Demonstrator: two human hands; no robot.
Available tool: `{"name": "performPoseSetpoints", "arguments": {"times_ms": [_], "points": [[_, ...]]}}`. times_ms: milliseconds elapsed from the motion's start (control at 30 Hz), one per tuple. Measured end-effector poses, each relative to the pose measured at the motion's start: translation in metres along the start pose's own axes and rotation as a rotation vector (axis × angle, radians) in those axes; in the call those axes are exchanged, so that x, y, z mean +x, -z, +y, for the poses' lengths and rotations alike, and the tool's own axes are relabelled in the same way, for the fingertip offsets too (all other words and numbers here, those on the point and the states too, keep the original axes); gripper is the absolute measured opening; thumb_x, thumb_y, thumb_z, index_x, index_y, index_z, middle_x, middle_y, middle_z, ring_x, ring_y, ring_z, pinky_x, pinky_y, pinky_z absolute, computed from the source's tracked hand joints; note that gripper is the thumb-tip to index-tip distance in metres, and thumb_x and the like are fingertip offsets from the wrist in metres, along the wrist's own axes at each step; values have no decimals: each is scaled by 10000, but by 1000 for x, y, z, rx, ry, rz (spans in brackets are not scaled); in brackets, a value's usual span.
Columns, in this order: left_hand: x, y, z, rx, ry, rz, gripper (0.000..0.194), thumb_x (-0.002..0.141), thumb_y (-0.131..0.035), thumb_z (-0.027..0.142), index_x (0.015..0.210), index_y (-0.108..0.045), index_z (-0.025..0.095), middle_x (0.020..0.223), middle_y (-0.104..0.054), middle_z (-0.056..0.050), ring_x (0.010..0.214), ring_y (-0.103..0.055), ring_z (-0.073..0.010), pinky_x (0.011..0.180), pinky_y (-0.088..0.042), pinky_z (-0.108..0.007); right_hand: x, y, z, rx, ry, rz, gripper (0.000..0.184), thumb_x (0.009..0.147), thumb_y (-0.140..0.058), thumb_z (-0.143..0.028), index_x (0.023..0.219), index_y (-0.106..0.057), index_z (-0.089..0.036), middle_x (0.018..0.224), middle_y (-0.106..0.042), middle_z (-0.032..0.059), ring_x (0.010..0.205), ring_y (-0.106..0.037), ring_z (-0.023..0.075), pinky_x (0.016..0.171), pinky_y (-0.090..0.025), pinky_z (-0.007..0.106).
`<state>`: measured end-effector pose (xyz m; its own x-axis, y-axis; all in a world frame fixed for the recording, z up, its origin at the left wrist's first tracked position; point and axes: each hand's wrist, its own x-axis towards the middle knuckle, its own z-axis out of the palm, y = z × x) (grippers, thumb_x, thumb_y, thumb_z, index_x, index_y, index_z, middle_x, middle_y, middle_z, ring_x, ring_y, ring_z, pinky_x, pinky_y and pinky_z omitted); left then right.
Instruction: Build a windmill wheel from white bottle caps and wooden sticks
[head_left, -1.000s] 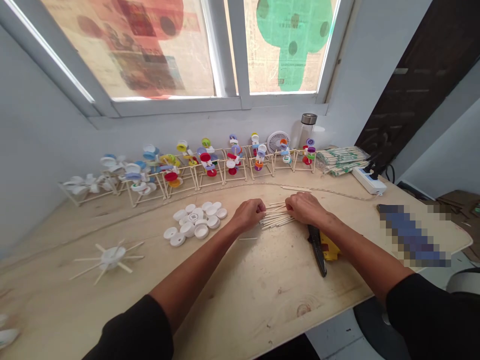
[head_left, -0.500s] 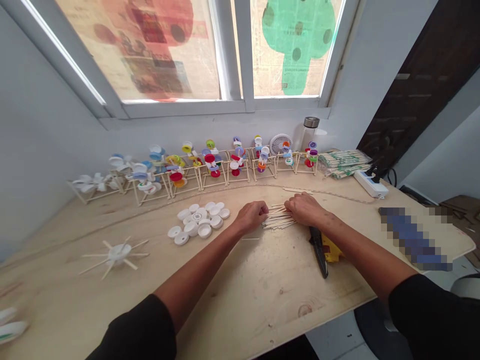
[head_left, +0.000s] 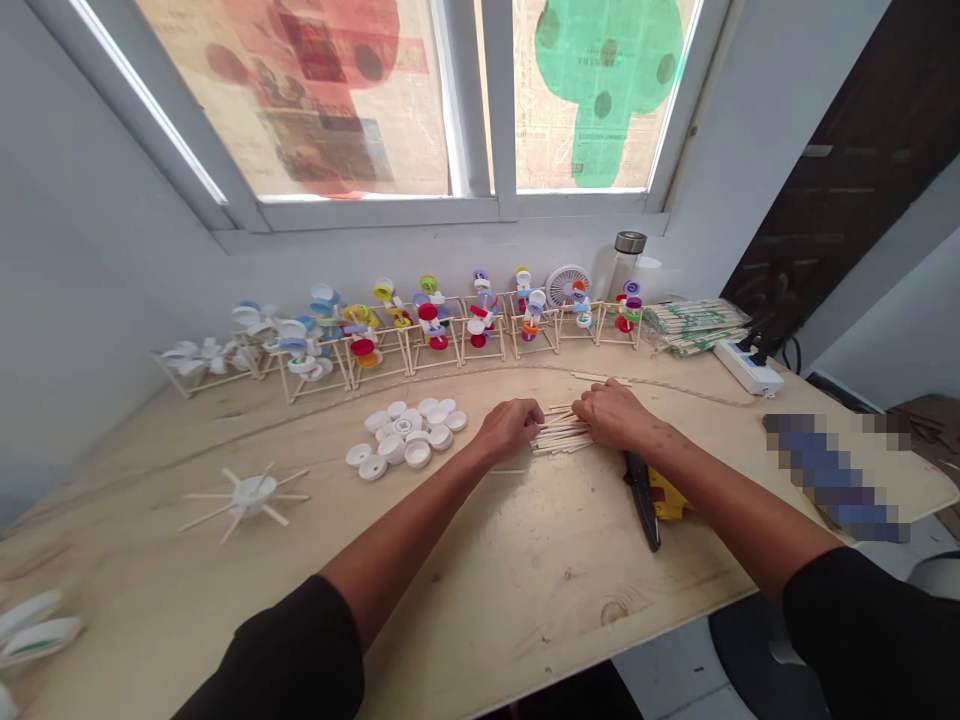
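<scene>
A small pile of thin wooden sticks (head_left: 561,434) lies on the plywood table (head_left: 525,580). My left hand (head_left: 514,425) curls at the pile's left end, fingers closed on the stick ends. At the right end my right hand (head_left: 611,412) rests over the sticks with fingers bent down onto them. One loose stick (head_left: 504,470) lies just below my left hand. A cluster of white bottle caps (head_left: 409,436) sits left of my left hand. A black and yellow tool (head_left: 654,493) lies under my right forearm.
A row of stick frames carrying coloured caps (head_left: 420,330) lines the back wall under the window. A white cap with radiating sticks (head_left: 247,494) lies at the left. A small fan (head_left: 564,286), a bottle (head_left: 625,262), packed sticks (head_left: 694,324) and a power strip (head_left: 746,366) stand at the back right.
The view has shifted a little to the left and up. Both hands have stayed on the stick pile, squeezing its ends slightly closer.
</scene>
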<state>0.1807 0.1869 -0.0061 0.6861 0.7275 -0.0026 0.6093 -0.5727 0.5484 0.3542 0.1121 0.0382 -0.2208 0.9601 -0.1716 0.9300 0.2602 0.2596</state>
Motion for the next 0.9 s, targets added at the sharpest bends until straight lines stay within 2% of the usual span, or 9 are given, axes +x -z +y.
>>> {"name": "performPoseSetpoints", "arguments": {"times_ms": [333,467,533,600,667,767,833,900], "points": [[1,0,-1,11,-4,-15,154,712,-580,112,797,-673,201,692,-665,10,719,-615,-157,611,-424,-231,-18,21,13,12,-33,68,157,824,-486,-119,800,-635,-161,787,-696,93,825,-613,199,767,-294,312],[-1,-2,-1,14,-12,-29,101,827,-582,229,860,-642,155,814,-661,-16,749,-613,-150,702,-481,-304,-45,33,22,27,-79,134,186,865,-453,-149,770,-612,-166,760,-679,70,759,-593,182,771,-305,312],[-2,-3,0,11,-14,-28,180,865,-562,303,895,-621,136,868,-651,-28,768,-612,-147,728,-499,-344,-63,39,26,84,-90,208,166,867,-464,-171,768,-597,-179,757,-668,42,734,-580,166,773,-322,303],[-3,-3,2,2,-15,-14,163,863,-565,286,884,-627,137,853,-653,-29,771,-614,-151,732,-501,-344,-83,44,26,215,-95,314,126,853,-498,-197,763,-586,-191,758,-656,22,720,-572,156,751,-348,287],[-5,1,6,-16,-18,12,95,831,-577,201,850,-651,145,802,-665,-28,765,-618,-161,725,-492,-321,-100,47,20,364,-88,395,98,843,-524,-223,771,-586,-200,765,-649,15,720,-570,152,720,-367,275],[-18,19,18,-60,-35,71,163,812,-531,142,878,-679,151,830,-696,-45,809,-627,-178,739,-478,-288,-116,46,0,498,-33,431,95,850,-529,-221,775,-584,-203,749,-638,5,723,-562,143,717,-374,270],[-39,37,30,-97,-62,108,233,862,-467,199,969,-668,151,951,-701,-61,875,-627,-182,771,-476,-282,-119,42,-20,548,23,444,97,849,-530,-186,765,-577,-197,726,-626,-3,712,-551,136,725,-370,273],[-71,53,43,-139,-135,97,276,896,-439,294,1029,-654,185,1062,-686,-48,938,-619,-172,802,-472,-267,-118,37,-40,585,83,453,103,847,-527,-153,762,-572,-191,727,-621,-3,712,-547,136,729,-366,281]]}}
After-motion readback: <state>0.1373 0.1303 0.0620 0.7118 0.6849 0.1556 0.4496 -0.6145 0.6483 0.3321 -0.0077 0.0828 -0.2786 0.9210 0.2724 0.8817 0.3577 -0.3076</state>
